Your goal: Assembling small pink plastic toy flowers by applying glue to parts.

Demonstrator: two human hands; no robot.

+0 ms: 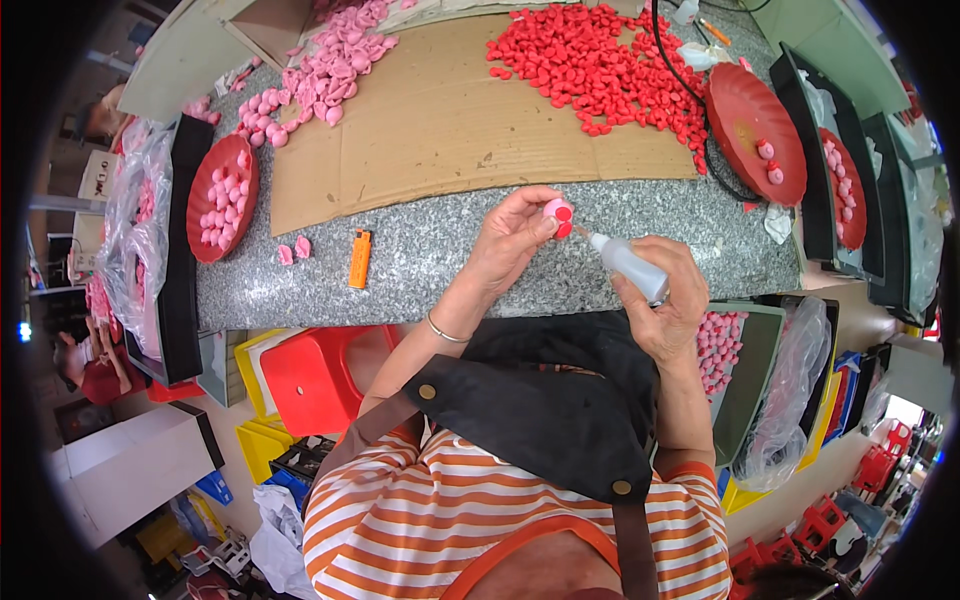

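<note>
Between the fingertips of my left hand [507, 240] is a small pink ball-shaped piece [556, 208] with red parts on it. My right hand [665, 295] is wrapped round a translucent squeeze bottle [632, 268], tilted so its thin nozzle points at the red part. The nozzle tip is very close to the piece; I cannot tell whether it touches. Both hands are above the near part of the speckled grey tabletop [430, 262]. An orange lighter [360, 260] lies left of my left hand, with two small pink pieces [293, 250] further left.
A cardboard sheet [440, 110] bears pink pieces [335, 65] and a heap of small red pieces [610, 65]. Red dishes stand at left [200, 240] and right [730, 110]. A black cable [672, 60] crosses the right side. A bin of pink pieces [765, 345] is beside my right arm.
</note>
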